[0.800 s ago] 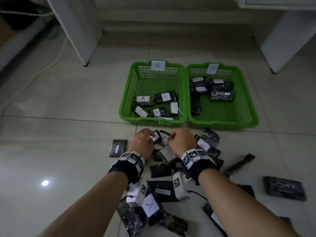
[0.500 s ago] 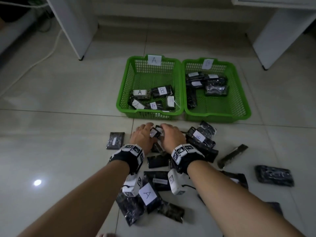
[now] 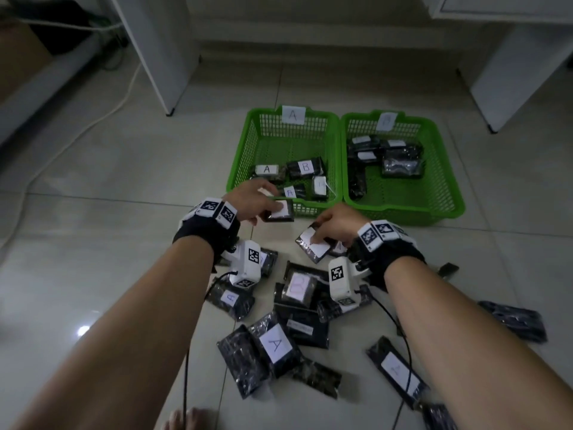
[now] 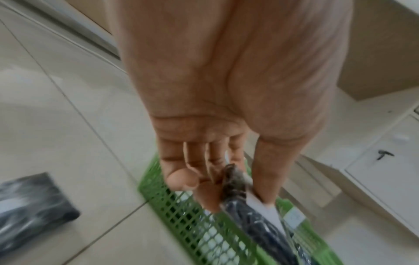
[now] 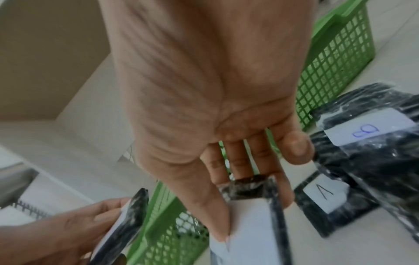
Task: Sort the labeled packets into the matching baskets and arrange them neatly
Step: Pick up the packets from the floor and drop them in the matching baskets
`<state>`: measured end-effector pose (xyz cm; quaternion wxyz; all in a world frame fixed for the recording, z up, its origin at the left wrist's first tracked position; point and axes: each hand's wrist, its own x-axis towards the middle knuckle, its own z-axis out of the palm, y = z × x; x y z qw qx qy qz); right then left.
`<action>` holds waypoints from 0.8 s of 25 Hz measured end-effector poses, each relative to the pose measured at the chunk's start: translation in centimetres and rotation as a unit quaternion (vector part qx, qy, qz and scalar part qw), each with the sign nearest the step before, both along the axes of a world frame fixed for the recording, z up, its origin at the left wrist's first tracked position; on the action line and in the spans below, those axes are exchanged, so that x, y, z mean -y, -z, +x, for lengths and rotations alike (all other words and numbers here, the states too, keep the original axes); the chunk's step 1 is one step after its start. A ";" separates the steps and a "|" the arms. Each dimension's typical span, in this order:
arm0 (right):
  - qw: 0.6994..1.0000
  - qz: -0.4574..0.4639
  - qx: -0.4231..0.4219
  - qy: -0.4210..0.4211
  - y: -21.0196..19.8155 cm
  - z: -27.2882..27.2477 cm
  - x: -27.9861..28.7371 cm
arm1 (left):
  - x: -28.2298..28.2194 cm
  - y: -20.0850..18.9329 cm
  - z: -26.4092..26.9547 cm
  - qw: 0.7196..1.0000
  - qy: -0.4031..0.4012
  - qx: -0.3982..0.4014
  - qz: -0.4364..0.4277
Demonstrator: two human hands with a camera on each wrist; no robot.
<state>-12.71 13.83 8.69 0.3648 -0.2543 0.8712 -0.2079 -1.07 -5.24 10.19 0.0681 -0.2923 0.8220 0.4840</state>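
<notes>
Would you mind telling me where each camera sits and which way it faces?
Head: worn on the head, looking forward and down at both forearms, two green baskets and floor packets.
Left wrist: looks along the left hand at its pinched packet.
Right wrist: looks along the right hand at its packet.
Shared: all show the baskets.

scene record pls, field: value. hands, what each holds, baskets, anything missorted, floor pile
left hand: pinches a packet by basket A's near rim
right hand: pinches another packet above the pile
held labels: unreadable
basket A: several packets along the near side
missorted: B-labeled packet inside basket A
basket B: packets in far-left part, letters unreadable
floor pile: unsorted packets, A and B labels visible
</notes>
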 end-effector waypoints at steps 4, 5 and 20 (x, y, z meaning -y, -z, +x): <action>0.986 -0.106 0.062 0.111 -2.3 -1.6 -1.1 | 1.2 -0.4 -2.0 0.979 -0.144 -0.139 -0.036; 0.978 -0.135 0.065 0.148 -2.4 -1.9 -1.3 | 1.2 0.1 -2.3 0.975 -0.154 -0.149 -0.050; 0.844 -0.344 0.169 0.376 0.4 -2.5 1.1 | 0.4 3.9 -1.2 0.978 -0.049 -0.079 -0.188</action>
